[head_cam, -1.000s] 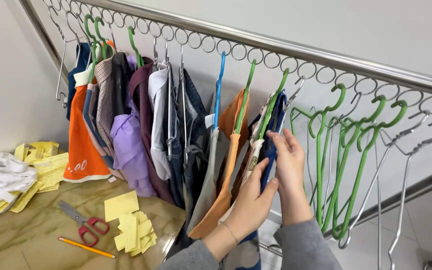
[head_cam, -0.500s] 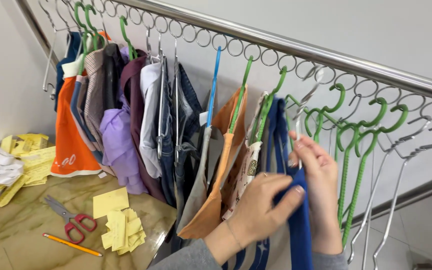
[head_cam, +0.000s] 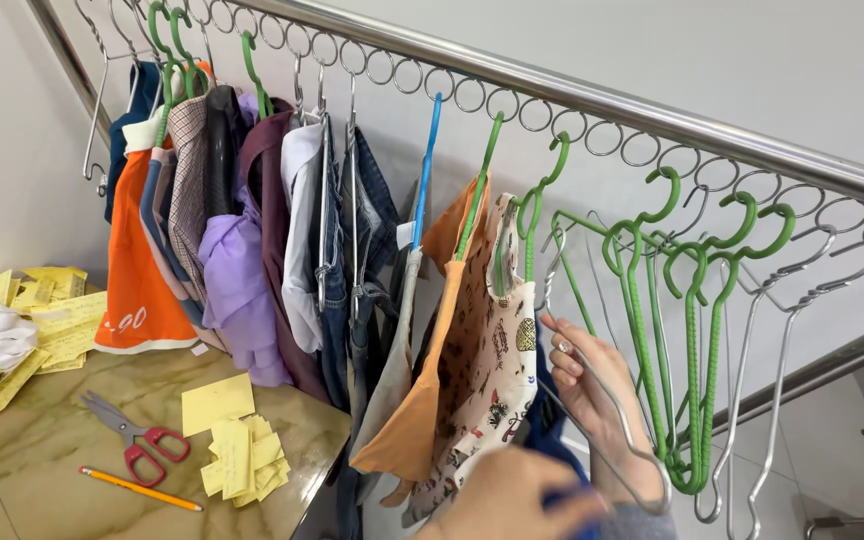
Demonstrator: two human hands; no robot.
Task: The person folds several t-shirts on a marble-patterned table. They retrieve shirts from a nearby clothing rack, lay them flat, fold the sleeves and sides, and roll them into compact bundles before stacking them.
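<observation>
Two hands are on the blue garment [head_cam: 552, 420] now, lower than half a second ago, when they were up at the rail's rings working it among the hangers. My right hand [head_cam: 592, 385] sits just behind the cream patterned cloth [head_cam: 497, 390], fingers curled together round a bare wire hanger [head_cam: 602, 420] and the blue fabric behind it; my left hand [head_cam: 512, 500] has dropped to the bottom edge of the view, blurred, and I cannot tell whether its fingers are clamped on the fabric or only pressed against it. The blue piece, which stood up tall between my hands a moment back, is now mostly hidden, only a dark strip showing beside the patterned cloth and above my left hand. I judge it is being drawn down onto the wire hanger rather than hung yet. The rail [head_cam: 592, 95] carries the orange cloth [head_cam: 432, 380] on its green hanger just left of my hands, and empty green hangers [head_cam: 692, 340] just right. On the counter [head_cam: 12, 470] below, near its front edge, scissors [head_cam: 137, 440], a pencil [head_cam: 140, 488] and yellow slips [head_cam: 242, 450] lie as before.
</observation>
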